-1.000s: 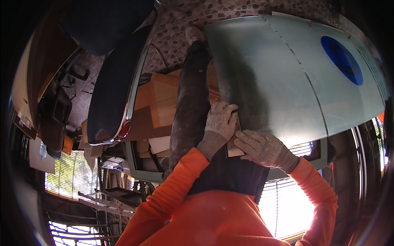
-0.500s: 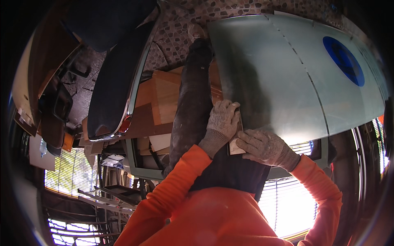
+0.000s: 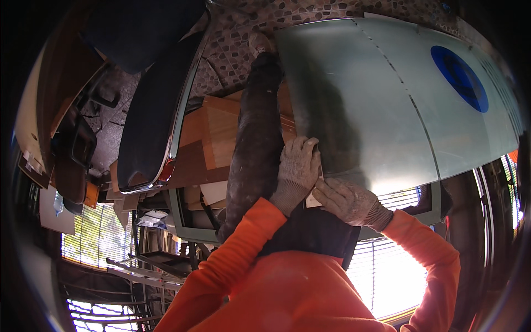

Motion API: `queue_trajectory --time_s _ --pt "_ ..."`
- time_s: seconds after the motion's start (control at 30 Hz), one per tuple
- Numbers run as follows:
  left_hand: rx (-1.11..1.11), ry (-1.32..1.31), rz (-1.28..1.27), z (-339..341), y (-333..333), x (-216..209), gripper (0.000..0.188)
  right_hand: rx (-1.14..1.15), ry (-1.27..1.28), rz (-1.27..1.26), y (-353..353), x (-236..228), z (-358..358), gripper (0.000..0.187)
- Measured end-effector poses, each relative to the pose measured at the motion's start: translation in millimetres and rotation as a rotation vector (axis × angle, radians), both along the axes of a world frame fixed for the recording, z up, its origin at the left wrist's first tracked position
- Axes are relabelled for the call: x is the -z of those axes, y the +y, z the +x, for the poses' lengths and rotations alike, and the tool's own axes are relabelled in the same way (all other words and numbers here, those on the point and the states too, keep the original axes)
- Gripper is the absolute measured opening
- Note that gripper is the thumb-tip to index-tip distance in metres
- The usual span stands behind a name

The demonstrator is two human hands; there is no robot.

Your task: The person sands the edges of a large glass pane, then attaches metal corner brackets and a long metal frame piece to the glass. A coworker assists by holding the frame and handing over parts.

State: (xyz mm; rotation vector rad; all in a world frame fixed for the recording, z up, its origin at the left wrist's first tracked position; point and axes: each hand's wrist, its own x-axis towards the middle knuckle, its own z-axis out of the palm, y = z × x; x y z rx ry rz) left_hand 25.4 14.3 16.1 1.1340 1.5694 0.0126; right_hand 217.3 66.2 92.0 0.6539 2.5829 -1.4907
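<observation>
A large sheet of frosted, greenish glass (image 3: 387,110) with a dark dashed line spreads out to my right. My left hand (image 3: 298,169), in a grey knit work glove, lies along the left edge of the sheet, near its close corner, fingers curled; what they hold is hidden. Just right of it, my right hand (image 3: 349,200), gloved likewise, bends its fingers over a small flat pale piece (image 3: 313,200) at that corner. Most of this piece is covered by the hand, so its kind does not show.
Dark-covered seats or panels with a shiny rim (image 3: 149,116) stand at left. Brown boards (image 3: 221,133) lie beyond my dark-trousered leg (image 3: 257,116). A blue oval (image 3: 459,77) marks the glass. A green-grey frame (image 3: 191,229) lies below, near barred windows (image 3: 94,232).
Both hands have shifted slightly left, the right one also a little upward, staying at the glass corner. The whole view has moved slightly too.
</observation>
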Motion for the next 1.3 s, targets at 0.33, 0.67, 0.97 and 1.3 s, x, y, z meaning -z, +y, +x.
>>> queue_trajectory --time_s 0.33,0.67,0.97,1.3 --pt "-0.549 -0.145 -1.001 -21.0 0.3 -59.6 0.056 -0.059 0.035 0.016 4.5 -1.6 1.9 0.048" --pt "-0.495 -0.467 -0.994 -41.8 4.4 -62.6 0.042 -0.08 0.106 0.134 4.0 3.9 -1.2 0.04" --pt "-0.564 -0.401 -0.914 -31.6 -12.3 -63.6 0.038 -0.02 0.077 0.042 11.0 2.1 -3.6 0.033" --pt "-0.549 -0.52 -0.95 -44.1 -1.0 -63.3 0.043 0.241 -0.159 -0.166 5.7 -18.2 -7.6 0.054"
